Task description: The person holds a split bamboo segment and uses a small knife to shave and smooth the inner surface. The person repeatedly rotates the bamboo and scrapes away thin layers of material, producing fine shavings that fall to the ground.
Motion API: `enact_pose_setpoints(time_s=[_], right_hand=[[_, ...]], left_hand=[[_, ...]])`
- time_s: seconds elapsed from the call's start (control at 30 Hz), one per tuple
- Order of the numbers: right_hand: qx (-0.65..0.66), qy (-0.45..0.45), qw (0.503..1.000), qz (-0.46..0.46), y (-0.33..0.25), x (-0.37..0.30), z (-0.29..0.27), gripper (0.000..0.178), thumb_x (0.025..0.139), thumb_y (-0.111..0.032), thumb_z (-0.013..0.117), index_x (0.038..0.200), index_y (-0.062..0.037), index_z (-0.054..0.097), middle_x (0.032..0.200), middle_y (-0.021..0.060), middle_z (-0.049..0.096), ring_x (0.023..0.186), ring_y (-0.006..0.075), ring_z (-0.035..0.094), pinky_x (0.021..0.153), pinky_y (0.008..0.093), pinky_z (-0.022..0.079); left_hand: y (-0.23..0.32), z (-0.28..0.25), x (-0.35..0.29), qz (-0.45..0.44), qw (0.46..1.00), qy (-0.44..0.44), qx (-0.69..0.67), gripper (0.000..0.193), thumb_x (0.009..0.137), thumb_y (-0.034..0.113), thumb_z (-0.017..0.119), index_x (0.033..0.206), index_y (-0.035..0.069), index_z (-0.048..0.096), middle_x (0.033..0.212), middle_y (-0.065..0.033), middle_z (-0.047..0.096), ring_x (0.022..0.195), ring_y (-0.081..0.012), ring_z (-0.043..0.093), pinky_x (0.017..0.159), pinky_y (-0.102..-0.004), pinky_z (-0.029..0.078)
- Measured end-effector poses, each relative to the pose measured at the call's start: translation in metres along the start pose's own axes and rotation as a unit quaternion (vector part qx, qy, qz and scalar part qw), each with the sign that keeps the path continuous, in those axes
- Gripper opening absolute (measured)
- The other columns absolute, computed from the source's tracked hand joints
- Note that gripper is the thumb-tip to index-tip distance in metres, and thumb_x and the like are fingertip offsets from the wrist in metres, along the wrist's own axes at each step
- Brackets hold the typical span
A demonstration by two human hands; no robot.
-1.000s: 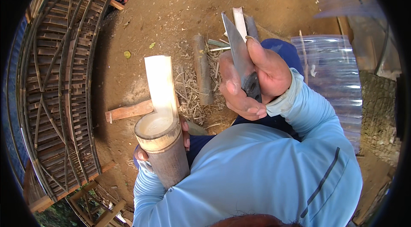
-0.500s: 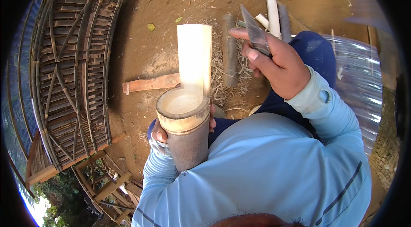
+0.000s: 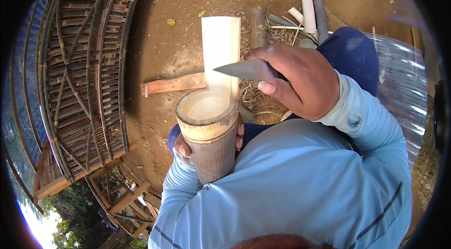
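Observation:
A thick bamboo tube [image 3: 213,150] leans against my body, with a pale tall tongue [image 3: 220,42] of its wall standing up from the far side of the rim. Behind the tube my left hand [image 3: 183,146] wraps round it; only the thumb and some fingertips show at its sides. My right hand [image 3: 298,77] grips a knife, its palm and most of the handle hidden. The pointed grey knife blade [image 3: 244,69] points left, over or in front of the tall tongue's right edge; whether it touches I cannot tell.
A slatted bamboo bench [image 3: 80,66] stands on the left. A flat wooden strip [image 3: 174,84] lies on the dirt beyond the tube. Split bamboo pieces [image 3: 307,9], a round length [image 3: 258,28] and shavings [image 3: 249,96] lie ahead. Clear corrugated sheeting [image 3: 401,70] is at the right.
My right hand has moved left and a little down, and the knife has turned from pointing up to pointing left. My left hand still holds the tube.

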State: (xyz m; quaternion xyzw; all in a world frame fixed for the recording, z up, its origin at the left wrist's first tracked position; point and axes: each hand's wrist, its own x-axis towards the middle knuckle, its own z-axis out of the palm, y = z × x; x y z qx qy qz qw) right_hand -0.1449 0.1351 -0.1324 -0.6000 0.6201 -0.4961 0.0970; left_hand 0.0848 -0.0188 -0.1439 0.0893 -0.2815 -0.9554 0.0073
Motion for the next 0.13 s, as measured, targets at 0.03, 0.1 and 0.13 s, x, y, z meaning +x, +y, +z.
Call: enact_pose_setpoints(time_s=[0.03,0.1,0.13], right_hand=[[-0.018,0.003,1.000,0.003,-0.0015,0.0003,-0.0003,0.034,0.095,-0.033,0.061,0.113,-0.0037,0.061,0.089,0.0157,0.064,0.077,0.0358,0.064,0.067,0.0435,0.051],[-0.045,0.005,0.999,0.001,-0.0041,0.0016,-0.0015,0.035,0.093,-0.034,0.063,0.112,-0.0051,0.062,0.088,0.0157,0.064,0.077,0.0347,0.065,0.066,0.0425,0.051],[-0.055,0.004,0.998,-0.004,-0.0054,0.0028,-0.0024,0.036,0.093,-0.035,0.064,0.112,-0.0057,0.062,0.088,0.0160,0.065,0.077,0.0338,0.066,0.065,0.0417,0.051]], left_hand=[[0.0003,-0.0033,0.0007,-0.003,1.000,-0.013,-0.004,0.126,0.052,0.045,0.093,0.147,-0.002,0.024,0.104,-0.0316,0.054,0.082,-0.0420,0.065,0.069,-0.0493,0.059],[0.0012,-0.0073,0.0016,-0.008,0.999,-0.038,0.000,0.127,0.052,0.047,0.092,0.147,0.000,0.023,0.105,-0.0316,0.054,0.083,-0.0416,0.065,0.072,-0.0524,0.059],[0.0017,-0.0089,0.0021,-0.010,0.999,-0.051,0.002,0.128,0.052,0.048,0.092,0.148,0.000,0.023,0.105,-0.0315,0.054,0.084,-0.0414,0.065,0.073,-0.0539,0.058]])
